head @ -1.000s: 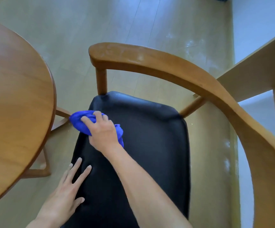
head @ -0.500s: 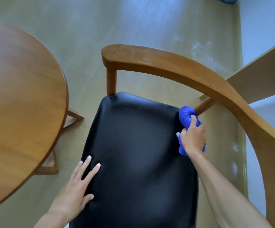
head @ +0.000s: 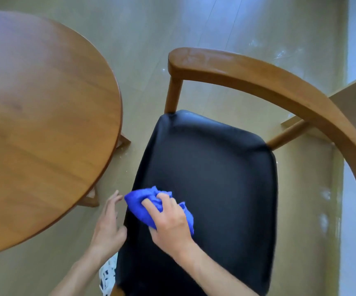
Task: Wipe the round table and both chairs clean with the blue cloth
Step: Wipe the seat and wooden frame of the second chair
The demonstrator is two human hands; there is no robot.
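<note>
The round wooden table (head: 40, 129) lies left of your grip. The chair (head: 211, 189) has a smooth black padded seat and a curved wooden armrest. Your right hand (head: 170, 225) clamps the crumpled blue cloth (head: 143, 206) against the seat's near-left part. Just left, your left hand (head: 108, 223) hangs with fingers spread.

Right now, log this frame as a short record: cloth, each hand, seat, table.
cloth: blue cloth bunched on the near-left part of the seat
right hand: grips the cloth, pressing it on the seat
left hand: fingers relaxed, at the seat's left edge
seat: black chair seat
table: round table, left of the chair
</note>
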